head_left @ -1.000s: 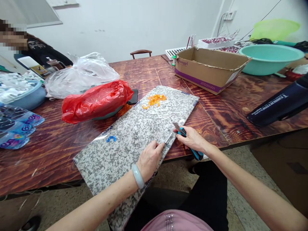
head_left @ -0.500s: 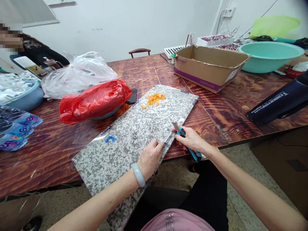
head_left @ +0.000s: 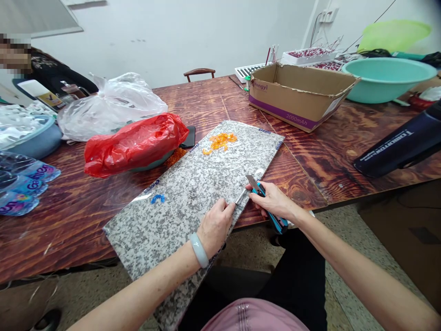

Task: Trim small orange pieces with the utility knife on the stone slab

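My left hand (head_left: 216, 226), with a pale bangle at the wrist, is closed on a thin silver rod (head_left: 240, 197) near the edge of a speckled stone slab (head_left: 179, 202). Beside it my right hand (head_left: 274, 201) grips a blue and black utility knife (head_left: 278, 223), its blade pointing up and left. The right fingertips are at the rod's far end. Orange pieces (head_left: 222, 141) and clear thin strips (head_left: 237, 158) lie on the far part of the slab. A small blue curved piece (head_left: 157, 198) rests near its left edge.
Left of the slab are a red plastic bag (head_left: 134, 145), a white bag (head_left: 113, 108) and a phone (head_left: 189, 137). A cardboard box (head_left: 292, 99), a teal basin (head_left: 382, 85) and a dark umbrella-like object (head_left: 396, 145) are on the right. A person (head_left: 48, 69) is at far left.
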A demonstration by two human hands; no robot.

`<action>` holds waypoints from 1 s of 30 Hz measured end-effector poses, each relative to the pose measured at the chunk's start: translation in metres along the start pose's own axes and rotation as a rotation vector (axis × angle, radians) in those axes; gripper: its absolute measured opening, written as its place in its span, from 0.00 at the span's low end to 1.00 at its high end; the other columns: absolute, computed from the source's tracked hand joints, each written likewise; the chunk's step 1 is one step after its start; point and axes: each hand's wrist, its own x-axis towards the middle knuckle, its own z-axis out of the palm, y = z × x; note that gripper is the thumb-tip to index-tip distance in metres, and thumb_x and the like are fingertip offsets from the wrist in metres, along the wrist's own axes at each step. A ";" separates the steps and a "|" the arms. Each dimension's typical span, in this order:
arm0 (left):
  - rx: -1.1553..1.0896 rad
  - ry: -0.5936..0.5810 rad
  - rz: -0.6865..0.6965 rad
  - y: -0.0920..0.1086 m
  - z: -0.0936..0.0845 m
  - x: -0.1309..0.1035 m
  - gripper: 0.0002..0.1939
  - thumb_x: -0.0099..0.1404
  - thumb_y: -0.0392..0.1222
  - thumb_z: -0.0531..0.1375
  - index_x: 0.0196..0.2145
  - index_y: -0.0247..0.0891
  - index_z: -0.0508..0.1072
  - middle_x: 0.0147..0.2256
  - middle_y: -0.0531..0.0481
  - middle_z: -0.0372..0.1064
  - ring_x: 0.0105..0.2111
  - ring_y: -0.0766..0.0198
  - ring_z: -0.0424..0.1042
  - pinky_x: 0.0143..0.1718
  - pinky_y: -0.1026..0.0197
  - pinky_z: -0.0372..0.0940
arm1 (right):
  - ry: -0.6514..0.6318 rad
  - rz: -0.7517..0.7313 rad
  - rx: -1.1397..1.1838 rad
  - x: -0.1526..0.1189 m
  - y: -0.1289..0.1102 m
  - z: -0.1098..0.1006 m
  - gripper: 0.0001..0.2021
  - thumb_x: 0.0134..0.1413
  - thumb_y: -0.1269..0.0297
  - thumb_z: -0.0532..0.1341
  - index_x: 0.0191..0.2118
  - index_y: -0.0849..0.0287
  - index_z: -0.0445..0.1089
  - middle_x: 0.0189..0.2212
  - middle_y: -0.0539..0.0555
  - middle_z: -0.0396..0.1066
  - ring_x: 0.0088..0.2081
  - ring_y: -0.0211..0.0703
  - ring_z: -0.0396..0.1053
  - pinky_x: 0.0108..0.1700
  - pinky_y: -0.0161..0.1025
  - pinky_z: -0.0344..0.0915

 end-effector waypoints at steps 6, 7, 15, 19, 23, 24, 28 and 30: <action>0.142 0.006 0.030 0.004 0.002 -0.002 0.11 0.64 0.32 0.44 0.42 0.36 0.62 0.34 0.47 0.58 0.33 0.64 0.62 0.32 0.63 0.63 | 0.008 -0.019 -0.010 -0.001 0.000 0.001 0.15 0.52 0.60 0.54 0.45 0.59 0.60 0.18 0.44 0.61 0.14 0.31 0.60 0.15 0.27 0.59; 0.159 0.009 0.031 0.005 0.001 -0.002 0.12 0.64 0.31 0.44 0.42 0.36 0.62 0.34 0.47 0.58 0.33 0.64 0.61 0.33 0.63 0.63 | 0.007 -0.018 -0.013 -0.001 0.001 0.001 0.16 0.52 0.60 0.54 0.46 0.59 0.60 0.18 0.44 0.61 0.14 0.31 0.60 0.15 0.27 0.59; 0.237 -0.015 0.033 0.011 0.000 -0.002 0.12 0.63 0.29 0.44 0.42 0.33 0.62 0.34 0.45 0.60 0.34 0.60 0.62 0.33 0.60 0.63 | -0.006 -0.037 -0.028 -0.001 0.003 0.001 0.15 0.51 0.61 0.53 0.45 0.58 0.60 0.17 0.43 0.60 0.14 0.32 0.61 0.15 0.28 0.59; 0.238 -0.012 0.036 0.010 0.002 -0.004 0.14 0.62 0.28 0.44 0.44 0.32 0.61 0.35 0.44 0.60 0.35 0.59 0.62 0.34 0.59 0.62 | 0.007 -0.032 -0.046 0.000 0.003 0.000 0.15 0.52 0.61 0.53 0.45 0.59 0.60 0.17 0.43 0.60 0.14 0.32 0.61 0.15 0.28 0.59; 0.236 -0.001 0.034 0.009 0.003 -0.005 0.14 0.63 0.28 0.43 0.44 0.32 0.60 0.35 0.44 0.59 0.35 0.59 0.62 0.34 0.59 0.62 | 0.008 -0.028 -0.057 0.000 0.003 0.000 0.15 0.52 0.61 0.53 0.45 0.59 0.60 0.17 0.43 0.60 0.14 0.32 0.61 0.15 0.28 0.59; 0.235 0.002 0.033 0.010 0.004 -0.005 0.13 0.63 0.28 0.43 0.43 0.32 0.60 0.35 0.44 0.59 0.35 0.59 0.61 0.34 0.58 0.62 | 0.004 -0.029 -0.053 0.000 0.003 0.001 0.15 0.51 0.61 0.53 0.45 0.59 0.60 0.17 0.43 0.60 0.14 0.32 0.61 0.15 0.28 0.59; 0.233 0.006 0.024 0.010 0.004 -0.005 0.13 0.63 0.28 0.43 0.43 0.32 0.60 0.35 0.44 0.59 0.35 0.58 0.62 0.33 0.59 0.62 | -0.005 -0.029 -0.040 0.000 0.002 0.002 0.14 0.51 0.61 0.53 0.44 0.59 0.59 0.17 0.43 0.60 0.14 0.32 0.61 0.15 0.28 0.60; 0.238 0.009 0.025 0.010 0.005 -0.005 0.13 0.63 0.28 0.43 0.43 0.32 0.60 0.35 0.45 0.59 0.36 0.58 0.62 0.33 0.59 0.63 | -0.006 -0.029 -0.041 -0.001 0.001 0.002 0.14 0.51 0.61 0.53 0.44 0.59 0.59 0.17 0.44 0.60 0.14 0.33 0.61 0.15 0.29 0.60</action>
